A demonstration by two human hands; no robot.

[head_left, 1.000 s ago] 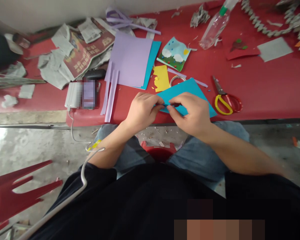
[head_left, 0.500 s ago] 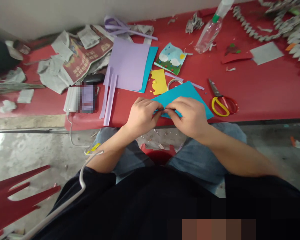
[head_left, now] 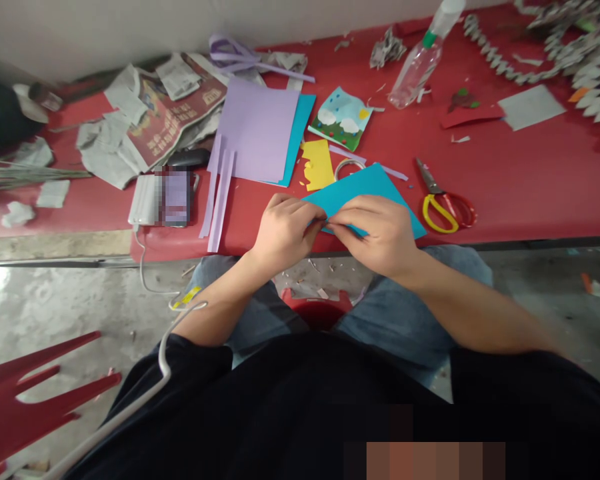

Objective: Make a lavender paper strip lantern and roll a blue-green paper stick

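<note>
A teal sheet of paper lies at the near edge of the red table. My left hand pinches its near left edge, fingers closed. My right hand pinches the same edge just to the right, so the fingertips of both hands nearly meet. A roll of tape peeks out behind the sheet, and a yellow paper scrap lies beside it.
Yellow-and-red scissors lie right of the sheet. Purple paper with cut strips, a phone, newspaper, a small collage card and a plastic bottle sit further back. A red chair stands at lower left.
My hands have drawn closer together on the teal sheet's near edge. The view has shifted slightly; nothing else on the table has moved.
</note>
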